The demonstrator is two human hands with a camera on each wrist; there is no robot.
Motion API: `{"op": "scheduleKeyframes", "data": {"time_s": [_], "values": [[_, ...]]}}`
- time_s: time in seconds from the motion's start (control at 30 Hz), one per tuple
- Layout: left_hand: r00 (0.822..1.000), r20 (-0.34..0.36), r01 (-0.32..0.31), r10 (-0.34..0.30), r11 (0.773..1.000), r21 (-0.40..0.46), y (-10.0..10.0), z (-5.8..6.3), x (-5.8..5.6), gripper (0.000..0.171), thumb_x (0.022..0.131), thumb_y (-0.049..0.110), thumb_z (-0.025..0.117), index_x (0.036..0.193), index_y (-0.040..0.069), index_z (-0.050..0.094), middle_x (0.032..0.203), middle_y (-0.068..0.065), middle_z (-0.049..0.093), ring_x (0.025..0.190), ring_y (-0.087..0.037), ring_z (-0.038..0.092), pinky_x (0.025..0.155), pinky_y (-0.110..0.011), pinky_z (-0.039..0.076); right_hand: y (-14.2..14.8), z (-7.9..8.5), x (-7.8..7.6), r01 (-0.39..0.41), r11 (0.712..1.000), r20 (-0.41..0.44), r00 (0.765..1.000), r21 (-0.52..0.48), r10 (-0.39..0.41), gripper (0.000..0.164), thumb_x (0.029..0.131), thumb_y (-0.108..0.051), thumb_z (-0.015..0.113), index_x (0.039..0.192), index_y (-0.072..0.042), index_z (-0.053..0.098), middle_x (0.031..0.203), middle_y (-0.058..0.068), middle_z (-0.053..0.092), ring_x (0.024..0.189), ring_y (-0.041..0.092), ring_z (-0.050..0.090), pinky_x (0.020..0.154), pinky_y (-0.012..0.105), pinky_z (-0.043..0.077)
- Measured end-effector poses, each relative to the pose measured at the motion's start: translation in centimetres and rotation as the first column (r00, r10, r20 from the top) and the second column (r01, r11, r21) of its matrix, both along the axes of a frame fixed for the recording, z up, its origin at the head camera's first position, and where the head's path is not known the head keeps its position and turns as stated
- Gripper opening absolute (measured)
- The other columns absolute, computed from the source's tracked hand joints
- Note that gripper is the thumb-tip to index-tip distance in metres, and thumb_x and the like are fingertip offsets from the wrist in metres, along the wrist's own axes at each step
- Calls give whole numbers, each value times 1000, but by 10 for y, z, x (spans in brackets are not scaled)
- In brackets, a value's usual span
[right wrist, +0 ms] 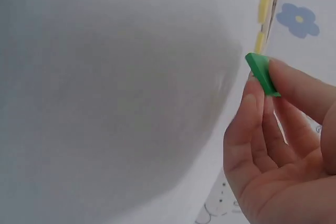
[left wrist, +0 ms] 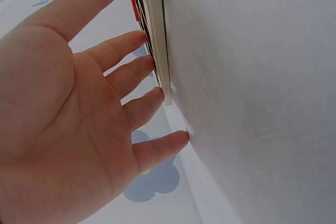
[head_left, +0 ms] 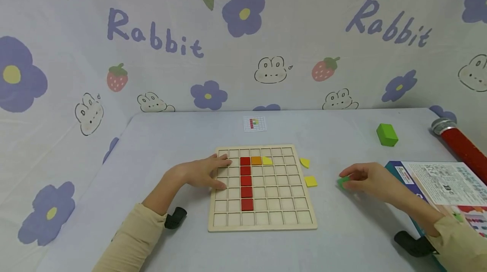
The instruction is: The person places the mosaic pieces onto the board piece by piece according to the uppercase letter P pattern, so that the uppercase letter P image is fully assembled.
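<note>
A wooden grid board (head_left: 262, 228) lies flat on the table. Several red square tiles (head_left: 246, 180) form a column in it, with an orange tile (head_left: 256, 160) and a curved-edge yellow tile (head_left: 267, 161) along the row at its top. My left hand (head_left: 203, 172) rests on the board's left edge, fingers spread and fairly straight. Right of the board, my right hand (head_left: 367, 179) pinches a small flat green tile (right wrist: 260, 74) between thumb and fingers. Between that hand and the board lie a loose curved yellow tile (head_left: 305, 162) and a yellow square tile (head_left: 310, 181).
Behind the board lies a small card (head_left: 255, 124) printed with a coloured grid. A green block (head_left: 387, 134) sits at the back right. Farther right are a red microphone (head_left: 462, 145) and a printed box (head_left: 445, 183), which my right forearm overlaps. A patterned cloth hangs behind.
</note>
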State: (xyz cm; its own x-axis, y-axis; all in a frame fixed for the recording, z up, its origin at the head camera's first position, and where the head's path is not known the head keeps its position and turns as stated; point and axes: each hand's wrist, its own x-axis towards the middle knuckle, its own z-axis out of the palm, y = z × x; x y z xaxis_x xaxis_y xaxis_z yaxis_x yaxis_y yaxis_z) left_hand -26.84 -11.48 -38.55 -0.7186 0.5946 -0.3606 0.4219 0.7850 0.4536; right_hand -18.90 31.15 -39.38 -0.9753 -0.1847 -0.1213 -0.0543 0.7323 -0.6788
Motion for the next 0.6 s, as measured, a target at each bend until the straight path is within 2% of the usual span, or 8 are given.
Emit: {"op": "scheduleKeyframes", "data": {"time_s": [0.1, 0.3, 0.6], "values": [[1000, -4, -1, 1, 1000, -9, 0, 0, 0, 76, 89, 37, 67, 152, 17, 28, 159, -2, 11, 144, -25, 2, 112, -48, 13, -7, 1, -4, 46, 997, 58, 997, -61, -42, 35, 86, -19, 71, 115, 0, 64, 96, 7, 66, 80, 20, 59, 66, 29, 52], [1000, -7, 5, -5, 1000, -7, -1, 0, 0, 76, 89, 36, 67, 151, 16, 29, 159, -3, 11, 144, -27, 3, 112, -48, 13, -28, 0, -14, 117, 986, 168, 981, -118, -96, 43, 84, -24, 74, 119, 0, 63, 96, 6, 65, 83, 18, 59, 71, 28, 53], [1000, -5, 13, -13, 1000, -9, 0, 2, 1, 75, 90, 37, 65, 152, 15, 28, 159, -4, 11, 144, -27, 2, 112, -48, 13, -66, 4, -21, 99, 967, 245, 969, -233, -40, 37, 85, -15, 73, 117, 2, 64, 92, 5, 67, 83, 15, 63, 74, 29, 54]]}}
